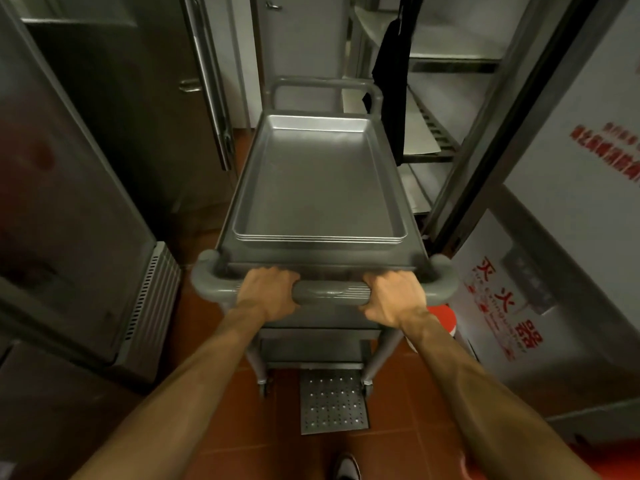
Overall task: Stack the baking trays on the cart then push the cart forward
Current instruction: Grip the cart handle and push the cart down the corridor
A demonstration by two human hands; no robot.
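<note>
A stack of metal baking trays lies flat on the top shelf of a grey cart straight ahead of me. The cart's near handle runs across in front of me. My left hand is wrapped around the handle left of its middle. My right hand grips the same handle right of its middle. Both arms reach forward from the bottom corners. A second handle stands at the cart's far end.
A steel cabinet lines the left side. On the right stand a white fire-extinguisher box and a metal rack with a dark cloth hanging. A perforated floor drain lies under the cart on red tiles. My shoe shows below.
</note>
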